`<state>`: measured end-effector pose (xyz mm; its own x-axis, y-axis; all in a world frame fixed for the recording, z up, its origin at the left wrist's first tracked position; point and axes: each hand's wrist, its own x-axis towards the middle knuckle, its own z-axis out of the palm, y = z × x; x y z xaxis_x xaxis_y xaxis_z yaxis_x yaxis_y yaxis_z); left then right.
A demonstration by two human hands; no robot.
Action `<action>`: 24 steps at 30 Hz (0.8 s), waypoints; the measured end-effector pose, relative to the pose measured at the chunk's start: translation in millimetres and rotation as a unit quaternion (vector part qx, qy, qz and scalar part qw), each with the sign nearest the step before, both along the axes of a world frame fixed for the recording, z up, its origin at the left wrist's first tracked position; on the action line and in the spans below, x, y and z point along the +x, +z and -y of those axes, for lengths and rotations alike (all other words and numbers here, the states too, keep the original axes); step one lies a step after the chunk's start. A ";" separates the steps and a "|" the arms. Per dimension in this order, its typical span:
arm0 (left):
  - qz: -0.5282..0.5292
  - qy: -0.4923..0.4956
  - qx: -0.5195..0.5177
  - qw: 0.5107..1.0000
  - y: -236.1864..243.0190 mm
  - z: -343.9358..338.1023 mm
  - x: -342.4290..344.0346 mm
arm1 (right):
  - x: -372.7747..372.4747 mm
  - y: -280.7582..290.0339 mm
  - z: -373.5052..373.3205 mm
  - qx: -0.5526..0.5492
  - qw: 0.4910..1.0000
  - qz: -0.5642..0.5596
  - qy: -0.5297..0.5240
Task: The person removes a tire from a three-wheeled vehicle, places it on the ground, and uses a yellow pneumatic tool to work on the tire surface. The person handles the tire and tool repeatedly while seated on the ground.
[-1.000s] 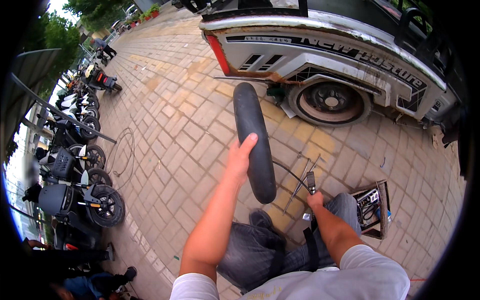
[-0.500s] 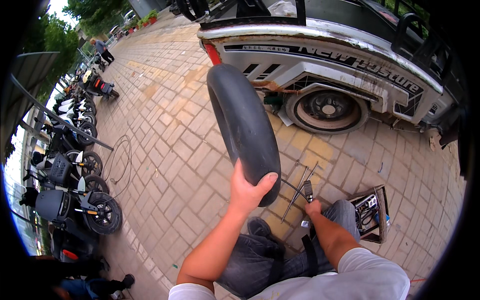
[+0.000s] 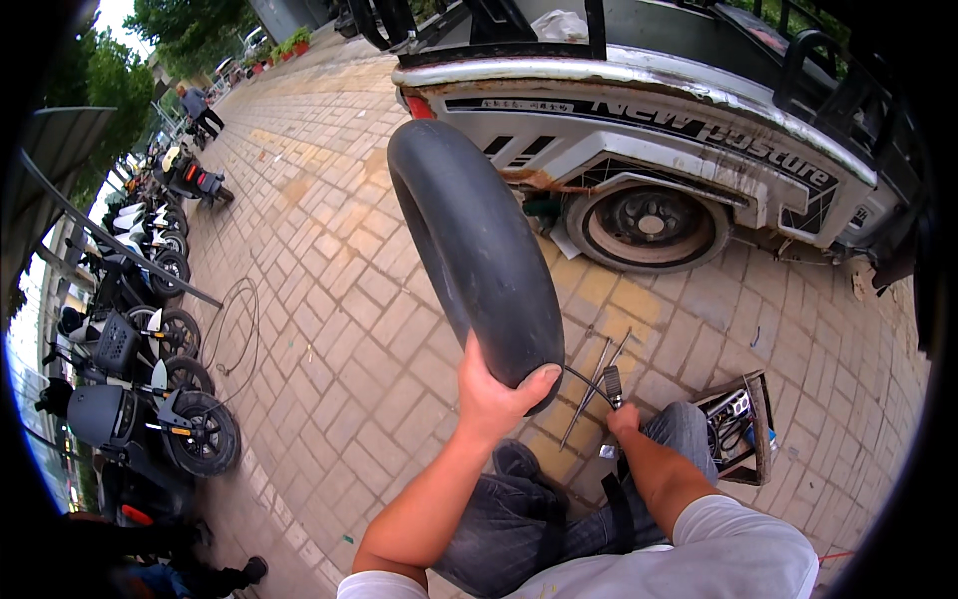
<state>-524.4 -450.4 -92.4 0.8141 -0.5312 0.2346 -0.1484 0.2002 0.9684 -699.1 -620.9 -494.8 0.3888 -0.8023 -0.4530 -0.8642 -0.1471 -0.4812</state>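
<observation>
A swollen black inner tube (image 3: 479, 220) stands tilted in front of me, its top leaning to the left. My left hand (image 3: 499, 394) grips its lower end, thumb pressed on the near side. From that end a thin black hose (image 3: 582, 376) runs to a dark ribbed tyre inflator handle (image 3: 613, 383). My right hand (image 3: 625, 419) is closed around the lower part of this inflator, beside my right knee. How the hose joins the tube is hidden behind the tube's edge.
Long metal rods (image 3: 596, 389) lie on the brick paving beyond my right hand. An open toolbox (image 3: 763, 429) with tools sits at my right. Ahead stands a silver cargo vehicle with a rusty wheel (image 3: 651, 225). Parked scooters (image 3: 205, 434) line the left; a person (image 3: 198, 108) stands far off.
The inner tube's top has tipped a little to the left, and the tube looks slightly fatter. My left hand has shifted slightly nearer; both hands keep their holds.
</observation>
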 end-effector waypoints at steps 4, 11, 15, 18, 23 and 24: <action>0.016 0.005 0.006 1.000 -1.5 -6.1 1.1 | 5.7 1.0 -2.8 0.018 1.000 -0.009 -0.004; 0.050 0.031 0.002 0.998 -7.0 -5.6 -14.8 | 0.8 -9.0 1.9 0.045 0.996 -0.064 0.051; 0.063 0.024 -0.038 0.997 7.7 -20.0 -48.4 | 3.7 -16.7 -2.1 0.082 0.985 -0.119 0.089; 0.133 0.022 0.025 0.991 2.2 -27.4 -64.2 | -0.7 -13.6 -8.5 0.073 0.987 -0.105 0.100; 0.243 -0.027 0.116 0.963 -1.3 -37.2 -81.1 | -2.4 -7.8 -5.6 0.099 0.980 -0.122 0.123; 0.258 -0.035 0.131 0.957 -0.6 -41.5 -82.0 | -4.8 -5.2 -8.1 0.108 0.976 -0.134 0.132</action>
<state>-606.4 -409.0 -92.9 0.5860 -0.6762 0.4465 -0.6155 -0.0130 0.7881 -703.9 -612.8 -499.9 0.4139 -0.5649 -0.7138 -0.9088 -0.3020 -0.2880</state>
